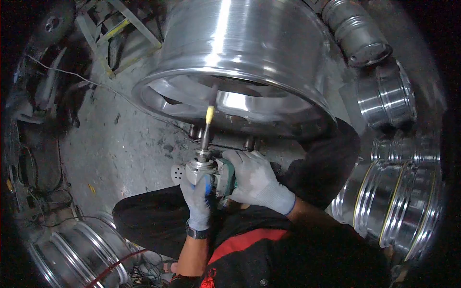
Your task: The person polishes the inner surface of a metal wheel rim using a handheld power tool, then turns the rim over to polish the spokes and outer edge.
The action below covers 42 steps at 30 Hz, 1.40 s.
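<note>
A large shiny aluminium wheel rim lies tilted in front of me, its open side facing me. Both my gloved hands grip a green-bodied power grinder. Its long shaft, wrapped in yellow tape, reaches up into the rim's inside. My left hand wraps the grinder's head from below. My right hand clasps the body from the right. A dark watch sits on my left wrist.
Stacked polished rims stand at the right, more rims above them. Another rim with a red cable lies at the lower left. A dusty concrete floor with a thin wire, metal frames and dark clutter fills the left.
</note>
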Each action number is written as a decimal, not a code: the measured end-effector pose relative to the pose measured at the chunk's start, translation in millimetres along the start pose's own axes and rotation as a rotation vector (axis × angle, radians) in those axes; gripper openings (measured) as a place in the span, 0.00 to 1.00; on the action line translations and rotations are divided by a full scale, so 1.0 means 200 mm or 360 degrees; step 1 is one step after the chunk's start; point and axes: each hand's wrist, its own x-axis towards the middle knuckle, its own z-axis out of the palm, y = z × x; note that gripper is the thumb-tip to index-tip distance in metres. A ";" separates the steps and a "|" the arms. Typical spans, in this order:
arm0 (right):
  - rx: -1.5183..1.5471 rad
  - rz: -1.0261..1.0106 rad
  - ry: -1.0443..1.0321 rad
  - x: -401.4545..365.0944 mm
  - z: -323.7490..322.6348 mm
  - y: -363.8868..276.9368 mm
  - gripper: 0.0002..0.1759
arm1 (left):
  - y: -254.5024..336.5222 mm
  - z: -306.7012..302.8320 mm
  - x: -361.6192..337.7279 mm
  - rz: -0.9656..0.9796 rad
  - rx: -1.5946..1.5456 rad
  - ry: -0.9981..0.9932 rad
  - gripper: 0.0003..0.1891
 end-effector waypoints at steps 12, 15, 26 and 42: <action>0.0016 0.0117 0.0056 -0.14 -0.02 0.10 0.35 | -0.10 0.09 -0.05 -0.0198 0.0004 -0.0121 0.20; 0.0079 0.0153 -0.0038 -0.16 -0.03 0.12 0.35 | -0.10 0.11 -0.03 -0.0111 0.0218 -0.0306 0.17; 0.0121 0.0005 -0.0007 -0.04 -0.02 0.07 0.33 | -0.12 0.04 0.01 -0.0148 -0.0100 -0.0193 0.19; 0.0346 -0.0283 0.0202 -0.20 0.04 0.09 0.33 | 0.25 -0.21 0.36 0.0817 0.0145 0.0531 0.27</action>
